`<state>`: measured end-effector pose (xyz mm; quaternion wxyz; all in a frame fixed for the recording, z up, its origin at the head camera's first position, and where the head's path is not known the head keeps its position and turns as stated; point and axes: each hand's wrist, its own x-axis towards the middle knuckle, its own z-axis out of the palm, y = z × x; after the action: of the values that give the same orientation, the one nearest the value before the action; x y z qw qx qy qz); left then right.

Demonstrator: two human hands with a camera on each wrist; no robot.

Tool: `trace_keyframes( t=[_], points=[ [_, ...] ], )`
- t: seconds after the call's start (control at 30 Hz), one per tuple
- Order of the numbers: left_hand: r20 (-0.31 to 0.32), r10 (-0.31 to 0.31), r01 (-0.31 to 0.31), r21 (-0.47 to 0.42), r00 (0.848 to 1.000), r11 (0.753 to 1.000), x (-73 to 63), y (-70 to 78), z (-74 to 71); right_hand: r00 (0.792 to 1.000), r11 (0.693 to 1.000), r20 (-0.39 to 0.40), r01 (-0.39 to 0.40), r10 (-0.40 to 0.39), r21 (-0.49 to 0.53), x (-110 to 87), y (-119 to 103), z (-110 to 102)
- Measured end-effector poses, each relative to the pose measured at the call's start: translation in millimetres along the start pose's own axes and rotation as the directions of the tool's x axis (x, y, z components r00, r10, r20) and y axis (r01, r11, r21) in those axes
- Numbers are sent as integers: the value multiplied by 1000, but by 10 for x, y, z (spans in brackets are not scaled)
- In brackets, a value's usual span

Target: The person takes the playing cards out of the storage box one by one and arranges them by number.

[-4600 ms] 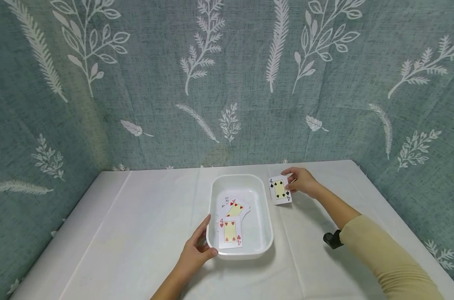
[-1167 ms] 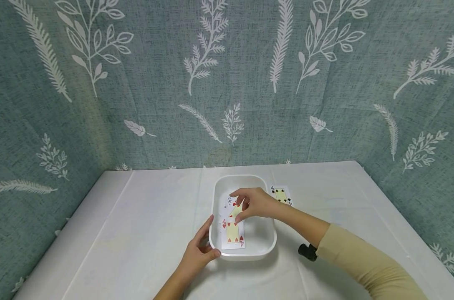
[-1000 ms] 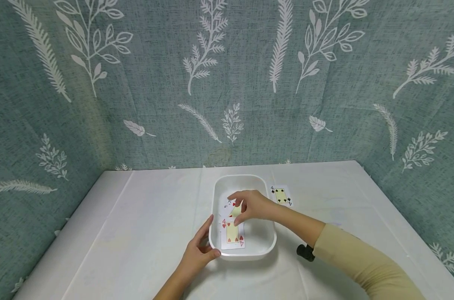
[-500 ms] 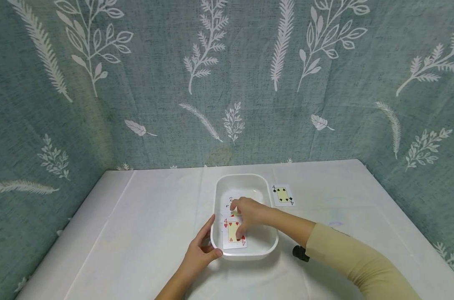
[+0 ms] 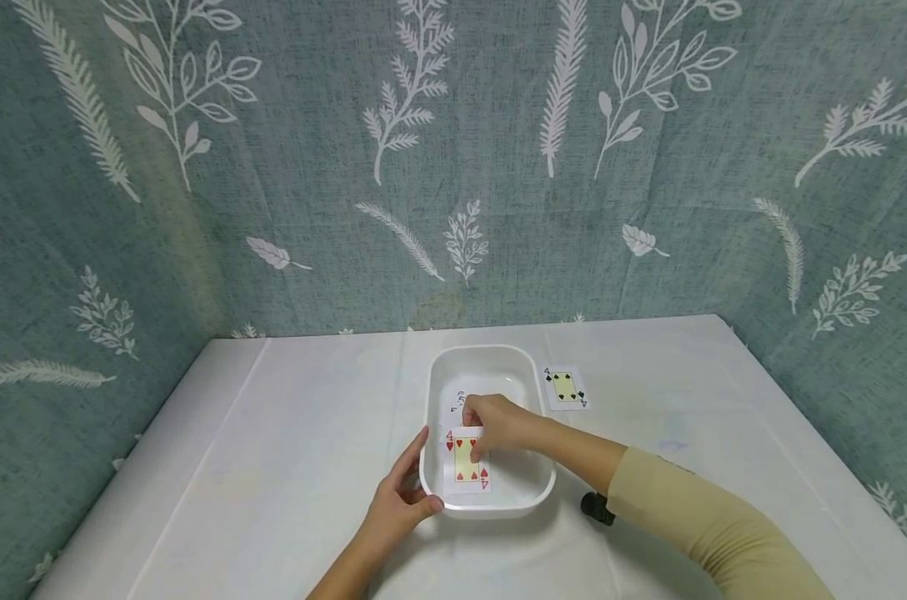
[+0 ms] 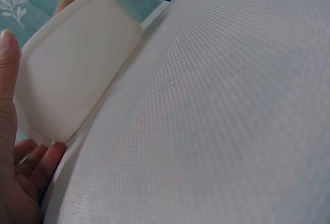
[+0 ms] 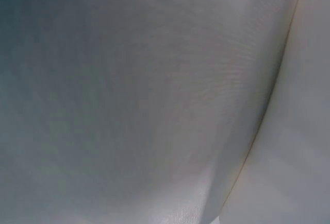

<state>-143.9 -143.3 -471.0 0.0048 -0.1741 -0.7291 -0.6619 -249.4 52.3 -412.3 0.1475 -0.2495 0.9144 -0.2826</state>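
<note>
Fingers of the right hand close in a pinch on a four of hearts, thumb on its face, while those of the left hand grip the near-left corner of a white tray. Leaf-patterned green fabric hangs behind a white-covered surface. On that surface stands the tray; the four of hearts is inside it, toward the near left. Outside, just beside the tray's right wall, a four of spades lies face up. Dark handwritten marks show inside the tray.
</note>
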Motion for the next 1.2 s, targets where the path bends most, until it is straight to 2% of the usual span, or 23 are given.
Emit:
trace_keyframes(
  t=[0.17,0.3,0.4,0.5,0.8,1.0,1.2],
  points=[
    [-6,0,0,5,1000,1000,1,-12,-1,1000,999,-28,-1,2,34,7,3,-11],
    [-9,14,-14,9,1000,1000,6,-22,-4,996,997,-35,79,-78,21,12,19,-47],
    [-17,4,-4,9,1000,1000,8,-26,-1,987,988,-44,154,-153,5,12,45,-85],
    [-22,-12,12,8,1000,1000,12,-24,5,980,982,-69,187,-185,18,3,65,-134],
    [-23,-19,19,-6,1000,1000,4,2,7,988,968,-67,149,-138,202,-49,101,-279],
    [-19,-25,25,-10,1000,1000,5,-6,7,987,958,-80,158,-142,241,-78,106,-417],
    [-30,-41,41,10,999,999,-3,2,-2,990,944,-104,126,-99,304,-84,136,-569]
  ],
)
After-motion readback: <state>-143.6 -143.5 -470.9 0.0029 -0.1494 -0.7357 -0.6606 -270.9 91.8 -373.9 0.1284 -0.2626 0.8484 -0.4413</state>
